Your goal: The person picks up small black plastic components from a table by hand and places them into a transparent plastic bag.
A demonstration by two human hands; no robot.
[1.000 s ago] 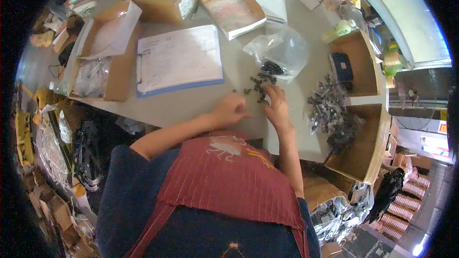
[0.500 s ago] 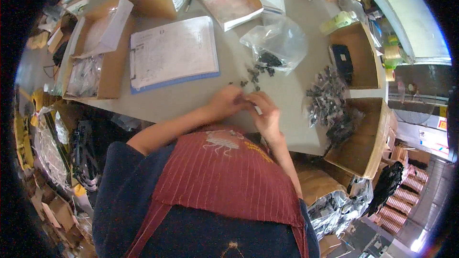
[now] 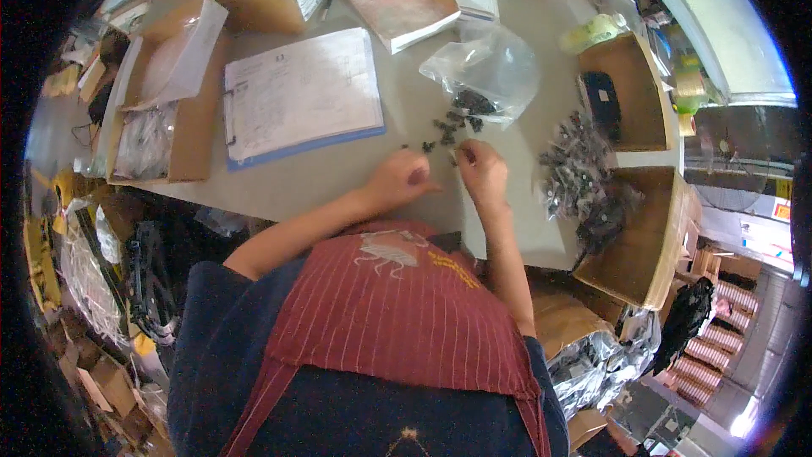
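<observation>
My left hand [image 3: 401,181] is curled above the table's near edge, its thumb pointing right; whatever its fingers hold, if anything, is hidden. To its right, my right hand [image 3: 485,174] pinches something small and dark at its fingertips, beside a scatter of small black parts [image 3: 448,129]. Just beyond them lies a clear plastic bag [image 3: 499,63], its mouth toward me, with more black parts in it. A heap of small black and clear-wrapped pieces [image 3: 577,165] lies to the right of my right hand.
A clipboard with papers [image 3: 304,93] lies left of the bag. Behind it is a shallow open box [image 3: 397,0]. Cardboard boxes stand at the left [image 3: 190,144] and right [image 3: 647,228] of the table; a dark case [image 3: 600,101] sits in another box at right.
My hands, together half a second ago, have come apart. The right one has moved forward to the loose black parts; the left has shifted only slightly.
</observation>
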